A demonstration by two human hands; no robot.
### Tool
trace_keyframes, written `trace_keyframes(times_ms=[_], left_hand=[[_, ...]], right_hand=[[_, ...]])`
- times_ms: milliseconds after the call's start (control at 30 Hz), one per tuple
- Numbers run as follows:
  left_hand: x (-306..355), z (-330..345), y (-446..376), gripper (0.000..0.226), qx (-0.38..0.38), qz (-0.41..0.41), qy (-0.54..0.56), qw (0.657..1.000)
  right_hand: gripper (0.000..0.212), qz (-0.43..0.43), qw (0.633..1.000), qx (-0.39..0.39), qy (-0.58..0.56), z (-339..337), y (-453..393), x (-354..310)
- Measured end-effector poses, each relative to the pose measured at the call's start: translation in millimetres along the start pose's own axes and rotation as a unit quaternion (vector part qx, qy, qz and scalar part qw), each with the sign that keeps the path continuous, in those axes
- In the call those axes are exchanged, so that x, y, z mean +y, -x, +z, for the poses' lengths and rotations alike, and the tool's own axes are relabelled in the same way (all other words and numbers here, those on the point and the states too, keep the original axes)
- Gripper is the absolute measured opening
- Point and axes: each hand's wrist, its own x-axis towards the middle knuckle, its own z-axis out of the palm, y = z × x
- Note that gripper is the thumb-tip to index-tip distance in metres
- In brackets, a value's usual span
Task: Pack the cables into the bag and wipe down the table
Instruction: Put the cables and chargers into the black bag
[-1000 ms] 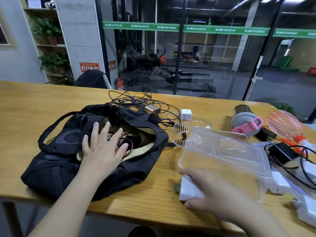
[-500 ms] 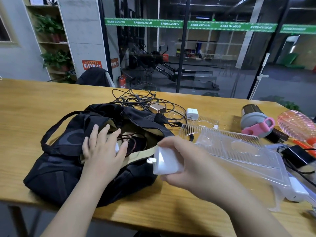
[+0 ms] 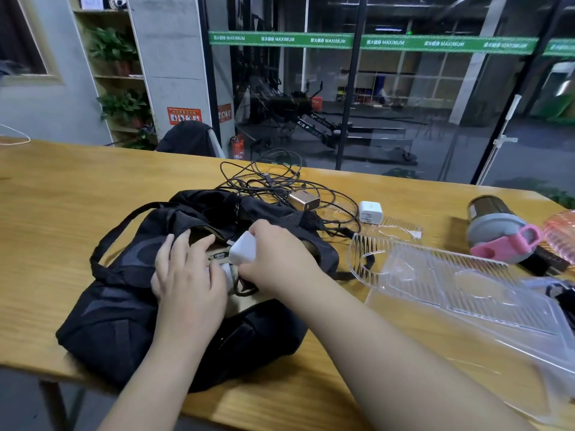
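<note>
A black bag (image 3: 118,309) lies open on the wooden table (image 3: 62,194). My left hand (image 3: 189,275) rests flat on the bag's near edge, fingers spread at the opening. My right hand (image 3: 277,259) grips a white charger (image 3: 244,251) right over the opening. Behind the bag lies a tangle of black cables (image 3: 267,181) with a gold charger (image 3: 303,200) and a small white plug (image 3: 370,212). What lies inside the bag is mostly hidden by my hands.
A clear plastic tray (image 3: 460,287) lies right of the bag. Further right stand a grey bottle with a pink lid (image 3: 497,234) and a pink ribbed item (image 3: 560,231). More black cable (image 3: 563,297) shows at the right edge. A dark chair (image 3: 189,138) stands behind the table.
My right hand lifted the white charger off the table's front edge and carried it left to the bag's opening. My left hand stayed on the bag.
</note>
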Motion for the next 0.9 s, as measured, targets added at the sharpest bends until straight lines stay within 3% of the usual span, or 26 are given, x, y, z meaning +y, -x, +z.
trace_keyframes(times_ms=[100,167,267,400,533,733,900], left_hand=[[-2,-1,-1,0.035,-0.004,0.027,0.006,1.000],[-3,0,-1,0.037,-0.009,0.042,0.009,0.999],[-4,2,-1,0.039,-0.011,0.059,0.006,0.998],[-1,2,0,0.038,-0.012,0.072,0.015,0.997],[0,0,1,0.035,-0.019,0.090,0.020,0.996],[2,-2,2,0.032,-0.028,0.099,0.008,0.995],[11,-3,0,0.031,-0.024,0.131,-0.009,0.991]], right_hand=[[0.017,-0.002,0.999,-0.022,0.027,7,-8,0],[0.027,0.005,0.999,-0.029,0.035,10,-10,0],[0.011,-0.005,0.999,-0.032,0.022,16,-12,1],[0.023,-0.011,0.996,-0.043,0.075,14,-14,1],[0.015,-0.027,0.995,-0.016,0.093,8,-9,1],[0.010,-0.050,0.997,0.026,0.053,-8,12,3],[0.026,-0.067,0.995,0.074,0.017,-41,23,11]])
